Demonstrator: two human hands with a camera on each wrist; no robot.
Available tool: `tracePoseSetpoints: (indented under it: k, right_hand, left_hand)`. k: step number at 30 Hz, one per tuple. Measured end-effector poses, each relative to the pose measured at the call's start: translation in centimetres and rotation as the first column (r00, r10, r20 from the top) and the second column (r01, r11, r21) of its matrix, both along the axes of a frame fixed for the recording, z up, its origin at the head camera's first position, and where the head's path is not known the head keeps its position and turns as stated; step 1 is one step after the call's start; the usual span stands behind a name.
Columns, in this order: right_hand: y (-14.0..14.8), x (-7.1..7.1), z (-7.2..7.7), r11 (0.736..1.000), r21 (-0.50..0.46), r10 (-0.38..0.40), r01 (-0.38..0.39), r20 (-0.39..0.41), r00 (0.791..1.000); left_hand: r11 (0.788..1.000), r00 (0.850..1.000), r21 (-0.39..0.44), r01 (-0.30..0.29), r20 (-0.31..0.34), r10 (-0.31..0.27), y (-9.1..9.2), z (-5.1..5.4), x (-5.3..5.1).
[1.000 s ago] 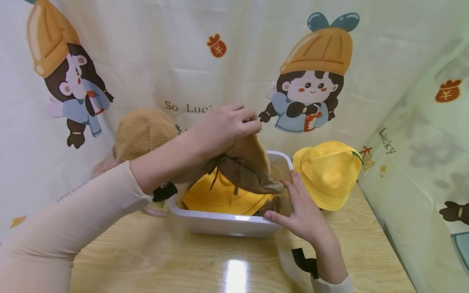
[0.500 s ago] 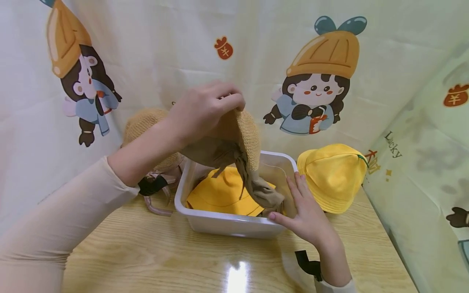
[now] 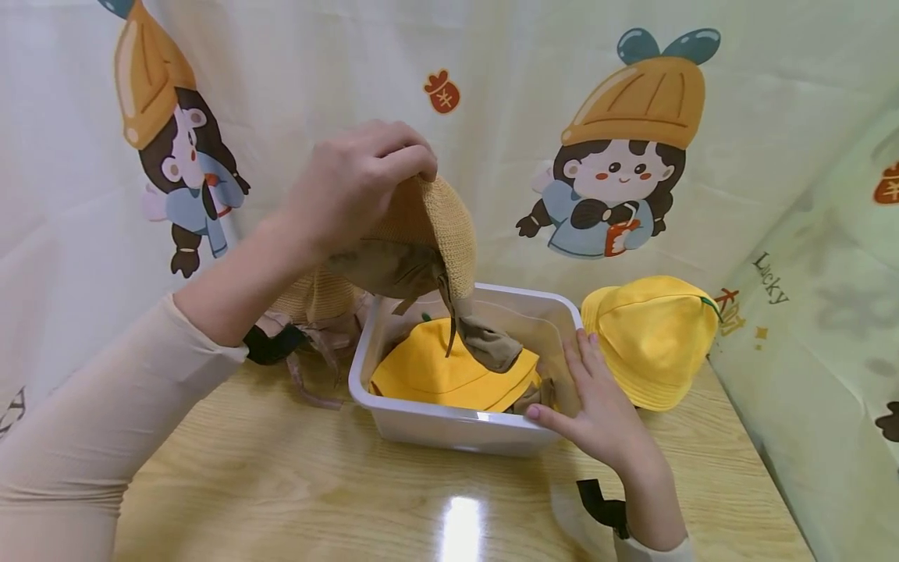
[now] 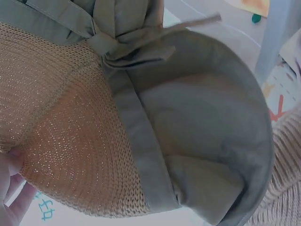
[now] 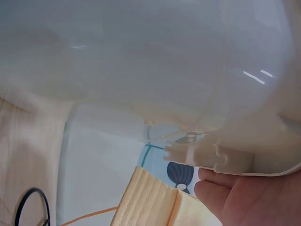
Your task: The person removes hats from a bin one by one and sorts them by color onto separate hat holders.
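Observation:
My left hand [image 3: 365, 183] pinches the crown of a tan knitted hat [image 3: 456, 234] with a grey-brown brim and hanging ties, held above the left part of a white bin [image 3: 456, 428]. In the left wrist view fingertips [image 4: 14, 174] grip the knit crown [image 4: 80, 150] beside the wide cloth brim [image 4: 202, 108]. Yellow hats [image 3: 449, 371] lie in the bin, with some grey-brown cloth at their right. My right hand [image 3: 604, 410] rests on the bin's right rim, fingers spread, thumb at the front corner; in the right wrist view its fingers [image 5: 216, 188] touch the bin's rim [image 5: 263, 173].
A yellow hat [image 3: 653, 339] stands on the wooden table [image 3: 337, 476] right of the bin. Left of the bin, behind my left forearm, is another tan knitted hat [image 3: 316, 300] with ties on the table. A printed curtain [image 3: 492, 156] hangs behind.
My left hand has lifted the tan hat up and to the left, uncovering more of the yellow hats in the bin. My right hand has stayed on the rim.

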State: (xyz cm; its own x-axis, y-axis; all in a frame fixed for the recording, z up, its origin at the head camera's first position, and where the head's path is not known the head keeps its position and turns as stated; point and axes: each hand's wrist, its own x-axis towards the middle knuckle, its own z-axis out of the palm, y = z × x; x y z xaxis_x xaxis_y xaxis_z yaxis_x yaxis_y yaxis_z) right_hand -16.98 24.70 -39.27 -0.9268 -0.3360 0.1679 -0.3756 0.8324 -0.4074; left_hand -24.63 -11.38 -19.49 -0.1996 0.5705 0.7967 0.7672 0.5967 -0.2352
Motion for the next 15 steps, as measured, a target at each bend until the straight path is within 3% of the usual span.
tracePoseSetpoints:
  k: [9,15]
  right_hand:
    - [0.1,0.0,0.1,1.000,0.001,-0.003,0.003,0.011,1.000]
    - [-0.1,0.0,0.1,1.000,0.010,-0.010,0.010,0.020,1.000]
  left_hand:
    - [0.997,0.997,0.008,-0.076,-0.001,0.076,-2.3,0.9,0.3]
    - [0.992,0.990,-0.001,-0.129,-0.060,0.128,-4.3,1.3,0.1]
